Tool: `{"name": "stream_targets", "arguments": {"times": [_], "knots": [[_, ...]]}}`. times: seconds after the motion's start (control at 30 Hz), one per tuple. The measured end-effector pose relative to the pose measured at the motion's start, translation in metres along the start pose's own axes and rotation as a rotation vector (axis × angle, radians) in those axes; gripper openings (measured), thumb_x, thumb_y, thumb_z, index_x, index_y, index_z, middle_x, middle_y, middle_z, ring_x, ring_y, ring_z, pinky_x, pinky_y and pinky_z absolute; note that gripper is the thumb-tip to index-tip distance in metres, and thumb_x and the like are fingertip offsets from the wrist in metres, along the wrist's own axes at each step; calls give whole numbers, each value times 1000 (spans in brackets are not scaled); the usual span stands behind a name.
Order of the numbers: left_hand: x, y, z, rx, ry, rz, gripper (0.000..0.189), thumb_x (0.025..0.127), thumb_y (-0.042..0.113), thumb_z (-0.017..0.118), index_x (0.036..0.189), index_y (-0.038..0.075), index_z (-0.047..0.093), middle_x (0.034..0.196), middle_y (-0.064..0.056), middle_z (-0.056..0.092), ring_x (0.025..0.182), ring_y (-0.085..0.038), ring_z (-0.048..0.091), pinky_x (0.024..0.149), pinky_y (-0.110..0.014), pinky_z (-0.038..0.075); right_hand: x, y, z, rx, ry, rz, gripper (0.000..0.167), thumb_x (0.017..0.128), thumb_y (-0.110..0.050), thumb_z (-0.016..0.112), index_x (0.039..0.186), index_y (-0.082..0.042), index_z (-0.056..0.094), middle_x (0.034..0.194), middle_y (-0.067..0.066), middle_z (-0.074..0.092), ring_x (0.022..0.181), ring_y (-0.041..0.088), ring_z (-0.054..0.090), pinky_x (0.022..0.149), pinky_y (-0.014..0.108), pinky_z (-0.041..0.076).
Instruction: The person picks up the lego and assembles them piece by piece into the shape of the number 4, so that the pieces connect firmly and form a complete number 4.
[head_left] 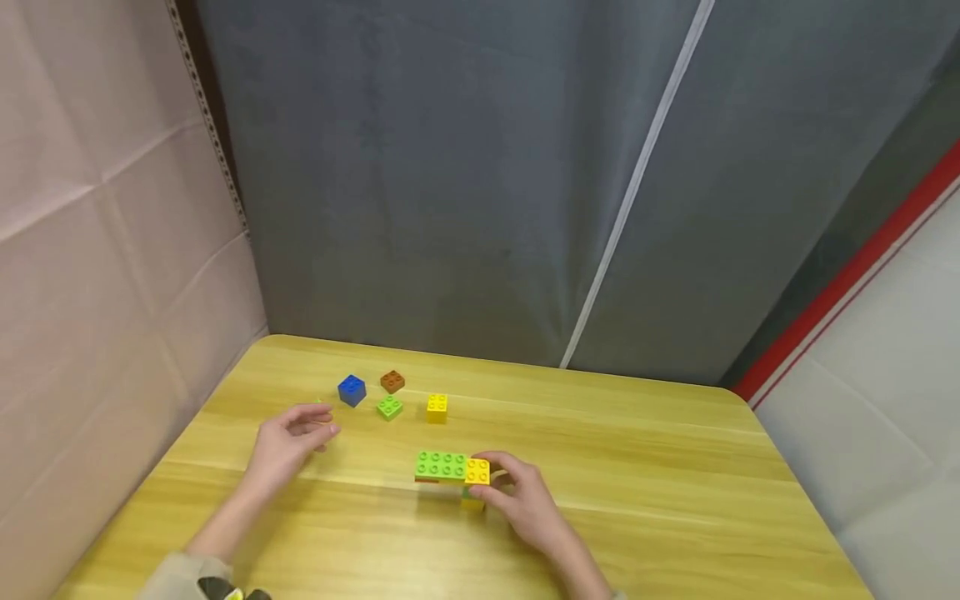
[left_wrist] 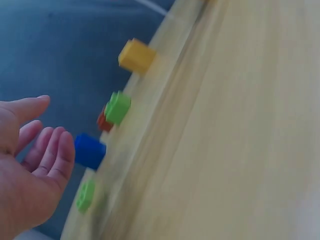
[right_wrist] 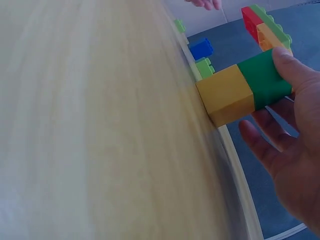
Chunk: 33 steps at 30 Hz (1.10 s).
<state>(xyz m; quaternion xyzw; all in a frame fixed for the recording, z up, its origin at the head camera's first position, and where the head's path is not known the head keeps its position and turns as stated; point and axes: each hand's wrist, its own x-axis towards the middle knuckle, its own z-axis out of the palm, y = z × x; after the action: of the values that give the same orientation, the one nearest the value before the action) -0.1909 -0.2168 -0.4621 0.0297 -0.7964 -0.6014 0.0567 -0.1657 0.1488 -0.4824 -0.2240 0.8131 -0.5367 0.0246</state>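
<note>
My right hand (head_left: 528, 504) grips a stack of toy building bricks (head_left: 441, 467) between thumb and fingers. A yellow brick (right_wrist: 226, 95) forms its bottom, with a dark green brick (right_wrist: 264, 79) above it. From the top a light green long brick sticks out to the left, with a red brick (right_wrist: 252, 24) under it. My left hand (head_left: 285, 442) hovers with relaxed, slightly bent fingers and nothing in them. Closest to it is a light green brick (left_wrist: 86, 196), mostly hidden behind the fingers in the head view. A blue brick (head_left: 352, 391) lies just beyond that hand.
Farther back on the wooden table (head_left: 637, 467) lie a brown brick (head_left: 392, 382), another light green brick (head_left: 389, 407) and a separate yellow brick (head_left: 437, 408). A grey curtain (head_left: 450, 183) hangs behind the table's back edge. Pale cloth (head_left: 97, 275) lines the left side.
</note>
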Motion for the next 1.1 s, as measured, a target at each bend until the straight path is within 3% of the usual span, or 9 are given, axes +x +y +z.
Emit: {"name": "stream_targets", "arguments": {"times": [0.2,0.37,0.43,0.53,0.67,0.83,1.1], "knots": [[24,-18,-21,3,96,21,49,91,11,79,130,-12,59,119,-28,66,84,0,67,73,-25,60,2,2,1,20,-21,57,38,93,-23,77,128,-11,67,113,5,69,93,20,68,80,28,57],[38,-23,-32,90,137,85,46,92,11,78,129,-10,62,118,-29,65,87,4,61,72,-18,56,3,1,1,21,-17,68,37,93,-23,78,127,-12,68,113,4,69,93,21,68,80,28,57],[42,-25,-35,149,147,99,45,92,14,78,128,-9,63,119,-29,66,91,-1,61,71,-14,53,3,1,1,21,-17,73,36,93,-23,78,126,-12,68,113,3,69,93,21,67,80,28,57],[48,-29,-37,226,147,98,46,93,17,79,129,-7,63,121,-28,66,101,-18,65,74,-10,50,3,1,1,25,-17,83,36,93,-23,78,126,-13,69,113,3,69,94,21,67,80,28,57],[56,-36,-38,288,75,65,54,90,17,80,134,-7,60,127,-30,63,115,-42,61,89,-26,51,2,2,1,43,-10,86,36,92,-22,79,125,-12,69,112,5,69,93,22,67,79,28,57],[61,-48,-37,339,-9,47,63,85,12,84,137,-11,55,130,-34,59,119,-49,57,100,-56,46,3,4,4,55,-10,82,36,93,-25,78,126,-13,69,112,7,69,92,22,67,79,28,56],[63,-58,-35,379,-11,81,61,85,5,82,136,-13,54,128,-34,60,117,-49,57,99,-59,46,5,5,4,57,-15,106,36,93,-27,78,125,-14,69,113,6,68,90,22,66,79,29,55]]}}
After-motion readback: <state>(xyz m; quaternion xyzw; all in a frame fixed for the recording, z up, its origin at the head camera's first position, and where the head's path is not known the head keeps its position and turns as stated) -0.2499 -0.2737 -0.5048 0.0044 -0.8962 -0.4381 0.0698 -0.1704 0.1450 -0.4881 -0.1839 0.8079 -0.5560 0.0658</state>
